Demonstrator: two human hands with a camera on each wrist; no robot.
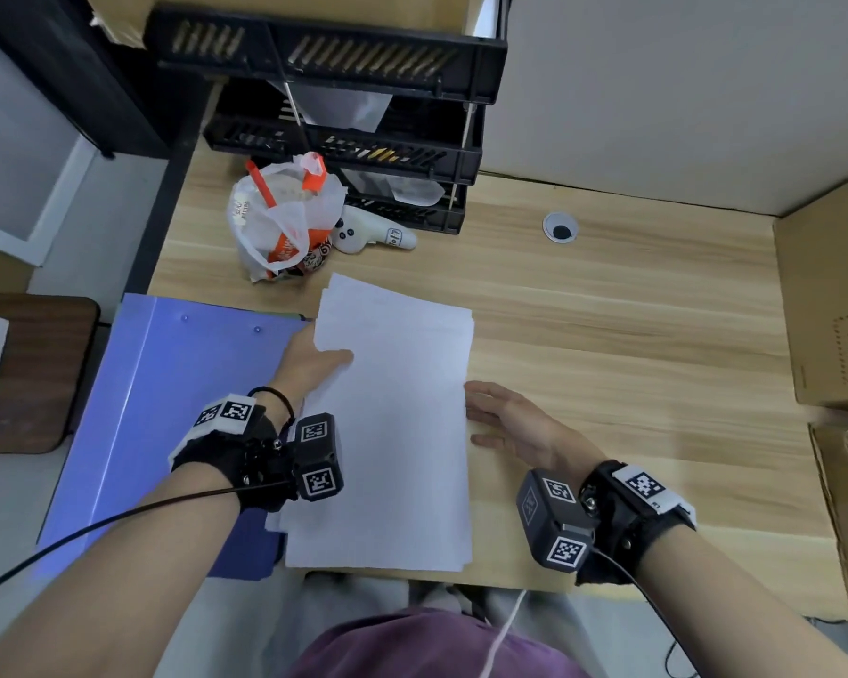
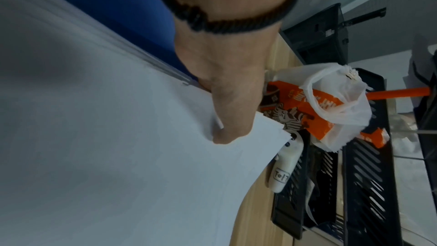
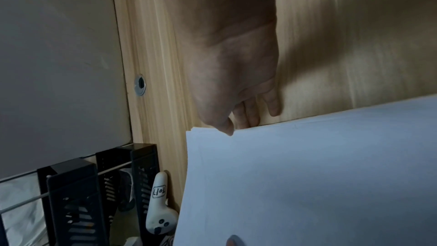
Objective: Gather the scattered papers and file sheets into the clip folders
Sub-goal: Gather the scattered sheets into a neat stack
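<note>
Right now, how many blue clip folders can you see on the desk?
1: the blue clip folder lies at the desk's left edge, partly under the paper stack. Another could be hidden beneath.

1. Papers (image 1: 402,423): plain white.
2. Folder (image 1: 167,408): violet-blue.
3. Desk (image 1: 632,335): pale wood grain.
4. Trays (image 1: 343,56): black, slotted.
5. Bag (image 1: 285,222): translucent white over orange packaging.
6. Controller (image 1: 373,234): white, black buttons.
7. Wrist markers (image 1: 231,411): black-and-white checks.
8. Boxes (image 1: 828,305): brown.

Paper stack (image 1: 402,423) lies on the desk (image 1: 632,335) — folder (image 1: 167,408) to its left, tray rack (image 1: 363,115) behind.
</note>
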